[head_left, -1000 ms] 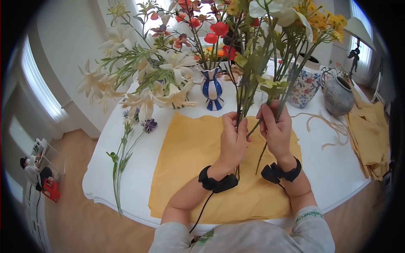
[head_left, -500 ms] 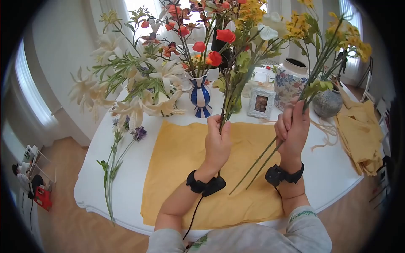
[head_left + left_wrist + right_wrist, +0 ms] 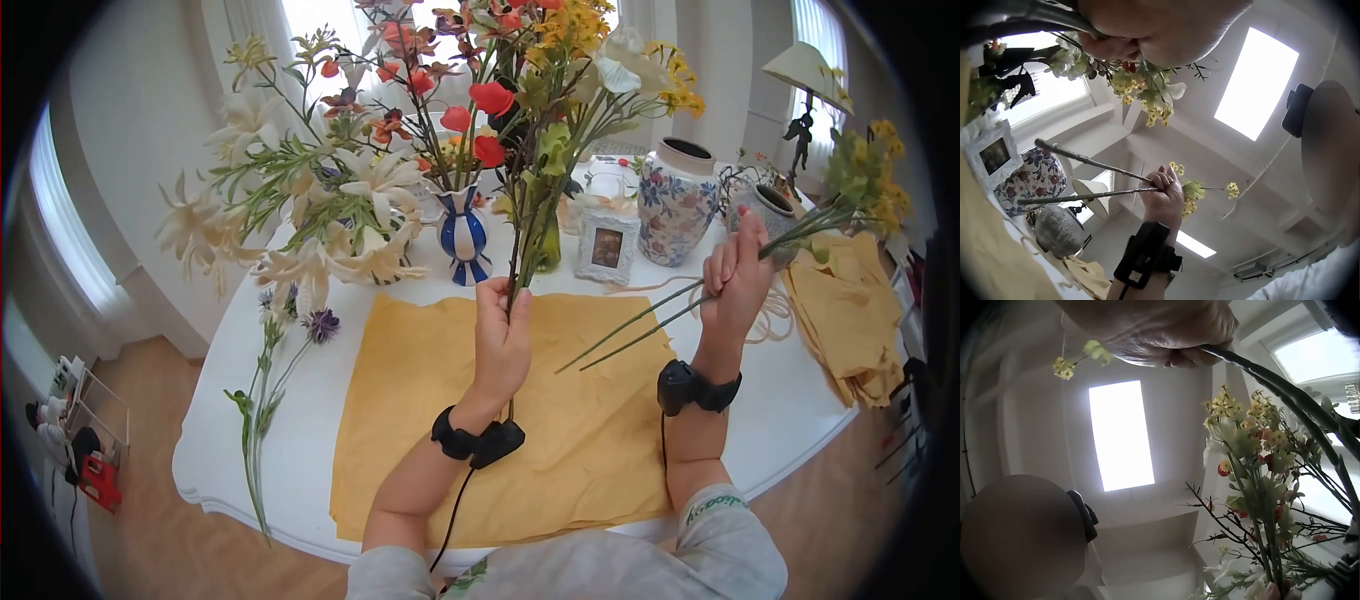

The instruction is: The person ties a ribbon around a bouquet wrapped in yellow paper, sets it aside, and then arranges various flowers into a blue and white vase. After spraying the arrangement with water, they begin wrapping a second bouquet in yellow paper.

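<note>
In the head view, my left hand (image 3: 502, 340) grips a bunch of long flower stems (image 3: 520, 235) upright above a yellow wrapping sheet (image 3: 570, 450). White and yellow blooms top the bunch, overlapping red flowers behind. Off to the right, my right hand (image 3: 737, 280) holds two green stems (image 3: 635, 335) with yellow flowers (image 3: 885, 175) at their far end. These stems lean over, cut ends pointing down-left across the sheet. The left wrist view shows fingers curled round both stems (image 3: 1094, 161).
A striped blue vase (image 3: 463, 240), a picture frame (image 3: 606, 248), a floral vase (image 3: 678, 200) and a grey pot (image 3: 775, 215) stand behind. Purple flowers (image 3: 322, 325) lie left, near white lilies (image 3: 375, 190). Ribbon (image 3: 770, 320) and folded yellow sheets (image 3: 840, 320) lie right.
My right hand has drawn the yellow-flowered stems away from the bunch, rightward, tipping their blooms over to the right. My left hand keeps its grip on the bunch.
</note>
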A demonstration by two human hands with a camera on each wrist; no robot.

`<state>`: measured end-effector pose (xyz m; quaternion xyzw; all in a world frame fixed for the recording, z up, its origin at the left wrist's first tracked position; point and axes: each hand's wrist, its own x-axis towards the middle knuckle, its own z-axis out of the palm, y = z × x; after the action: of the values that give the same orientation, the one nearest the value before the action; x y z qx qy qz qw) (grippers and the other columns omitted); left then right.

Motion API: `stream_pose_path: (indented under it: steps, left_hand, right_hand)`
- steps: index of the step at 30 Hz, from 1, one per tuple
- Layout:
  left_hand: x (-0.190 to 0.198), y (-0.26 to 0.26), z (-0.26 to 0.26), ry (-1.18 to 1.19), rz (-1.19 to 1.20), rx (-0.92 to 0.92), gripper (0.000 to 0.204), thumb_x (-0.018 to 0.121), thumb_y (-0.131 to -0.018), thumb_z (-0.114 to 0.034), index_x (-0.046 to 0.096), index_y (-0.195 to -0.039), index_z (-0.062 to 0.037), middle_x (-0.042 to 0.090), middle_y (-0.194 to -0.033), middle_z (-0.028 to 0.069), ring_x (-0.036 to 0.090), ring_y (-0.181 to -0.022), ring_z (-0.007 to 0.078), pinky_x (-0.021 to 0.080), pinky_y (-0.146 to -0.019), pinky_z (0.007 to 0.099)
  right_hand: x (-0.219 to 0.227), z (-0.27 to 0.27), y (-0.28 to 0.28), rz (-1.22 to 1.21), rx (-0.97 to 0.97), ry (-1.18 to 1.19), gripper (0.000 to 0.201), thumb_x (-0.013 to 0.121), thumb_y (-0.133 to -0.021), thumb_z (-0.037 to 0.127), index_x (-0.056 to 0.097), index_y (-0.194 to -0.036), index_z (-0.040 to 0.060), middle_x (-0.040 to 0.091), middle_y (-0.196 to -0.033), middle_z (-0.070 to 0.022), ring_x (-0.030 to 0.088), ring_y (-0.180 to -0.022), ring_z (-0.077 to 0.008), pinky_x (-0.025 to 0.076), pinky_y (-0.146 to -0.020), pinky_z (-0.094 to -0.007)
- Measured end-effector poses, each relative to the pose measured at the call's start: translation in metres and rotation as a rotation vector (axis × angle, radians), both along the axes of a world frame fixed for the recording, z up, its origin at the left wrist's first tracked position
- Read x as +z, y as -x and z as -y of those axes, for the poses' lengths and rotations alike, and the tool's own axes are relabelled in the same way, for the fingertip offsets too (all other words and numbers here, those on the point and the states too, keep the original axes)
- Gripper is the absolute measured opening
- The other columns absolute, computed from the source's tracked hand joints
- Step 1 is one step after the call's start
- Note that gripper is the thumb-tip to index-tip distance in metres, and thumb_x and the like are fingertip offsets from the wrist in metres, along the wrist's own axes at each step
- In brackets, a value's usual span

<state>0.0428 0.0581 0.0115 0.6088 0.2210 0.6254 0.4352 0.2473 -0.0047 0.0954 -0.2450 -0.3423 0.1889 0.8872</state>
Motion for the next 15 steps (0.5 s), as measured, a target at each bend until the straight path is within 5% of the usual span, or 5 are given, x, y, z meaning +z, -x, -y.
stream_pose_path:
  steps: [10,13,15]
  left_hand:
    - [0.013,0.001,0.02,0.07,0.023,-0.19,0.013,0.038,-0.094,-0.021,0.036,-0.098,-0.0092,0.04,-0.063,-0.0019,0.027,-0.041,0.0004,0.021,-0.035,0.0148]
    - [0.017,0.0,0.026,0.138,0.031,-0.242,0.015,0.037,-0.094,-0.024,0.037,-0.097,-0.0091,0.042,-0.063,-0.0013,0.029,-0.041,0.0002,0.022,-0.036,0.0145]
    - [0.019,0.0,0.031,0.217,0.043,-0.327,0.013,0.036,-0.094,-0.018,0.038,-0.098,-0.006,0.043,-0.067,-0.0012,0.033,-0.053,0.0014,0.027,-0.046,0.0155]
  right_hand:
    - [-0.011,-0.009,0.072,0.139,0.372,0.271,0.03,0.051,-0.088,0.021,0.05,-0.103,-0.005,0.056,-0.079,-0.0072,0.038,-0.04,-0.0043,0.023,-0.031,-0.0163]
    - [-0.025,-0.013,0.083,0.155,0.427,0.26,0.024,0.06,-0.082,0.012,0.051,-0.097,-0.0041,0.055,-0.068,-0.0044,0.037,-0.039,-0.0034,0.023,-0.031,-0.0172]
    - [-0.029,-0.013,0.088,0.247,0.459,0.281,0.022,0.065,-0.077,0.007,0.051,-0.092,-0.0022,0.051,-0.055,0.0002,0.037,-0.038,-0.0021,0.023,-0.032,-0.0181]
